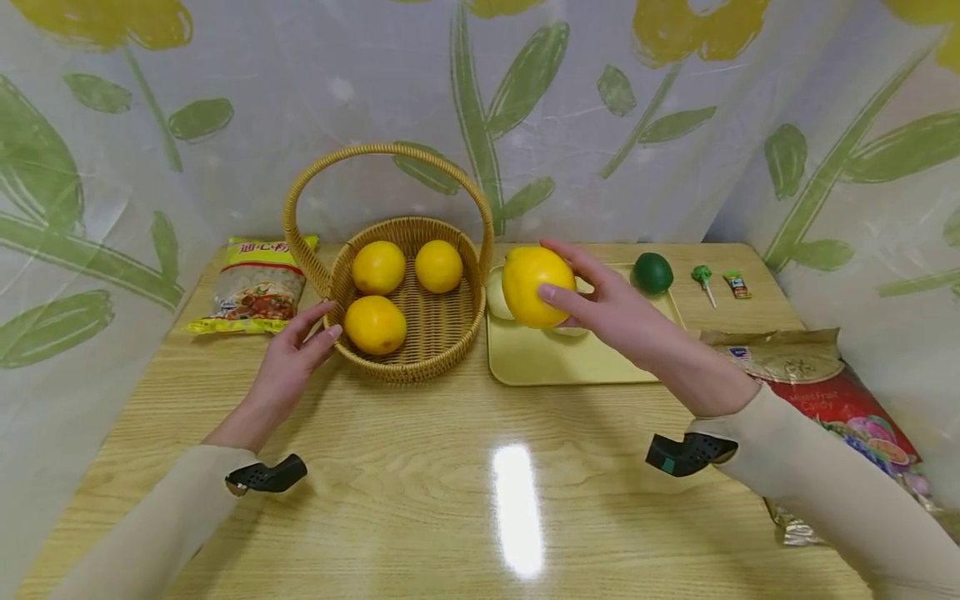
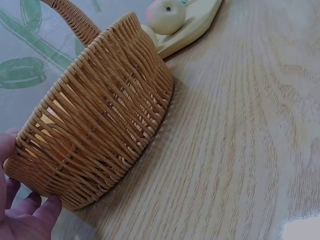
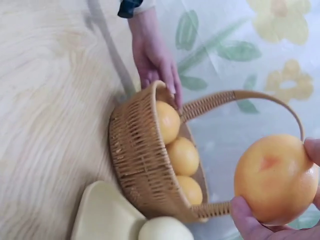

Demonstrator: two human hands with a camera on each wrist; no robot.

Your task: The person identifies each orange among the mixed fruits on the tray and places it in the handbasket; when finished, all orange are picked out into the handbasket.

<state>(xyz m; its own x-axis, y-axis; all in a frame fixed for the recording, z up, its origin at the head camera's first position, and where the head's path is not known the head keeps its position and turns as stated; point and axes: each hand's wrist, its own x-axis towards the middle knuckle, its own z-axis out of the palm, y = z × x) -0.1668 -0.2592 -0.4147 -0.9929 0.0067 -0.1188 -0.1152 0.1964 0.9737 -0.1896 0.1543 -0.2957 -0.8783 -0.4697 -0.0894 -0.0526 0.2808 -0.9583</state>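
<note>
My right hand (image 1: 600,304) holds a round yellow fruit (image 1: 534,287) between thumb and fingers, raised over the left end of a pale yellow tray (image 1: 570,362). In the right wrist view the same fruit (image 3: 275,177) looks orange-yellow with a reddish patch. A wicker basket (image 1: 408,371) with a tall hoop handle stands left of the tray. Three yellow fruits, one of them at the front (image 1: 375,325), lie inside it. My left hand (image 1: 296,346) grips the basket's left rim, its fingers against the outer wall in the left wrist view.
Pale round fruits (image 2: 167,16) sit on the tray, partly hidden by my right hand. A dark green fruit (image 1: 652,273) lies at its back right. Farther right are a green lollipop (image 1: 703,279), a small packet (image 1: 737,286) and a red candy bag (image 1: 847,400). A pasta bag (image 1: 258,287) lies left.
</note>
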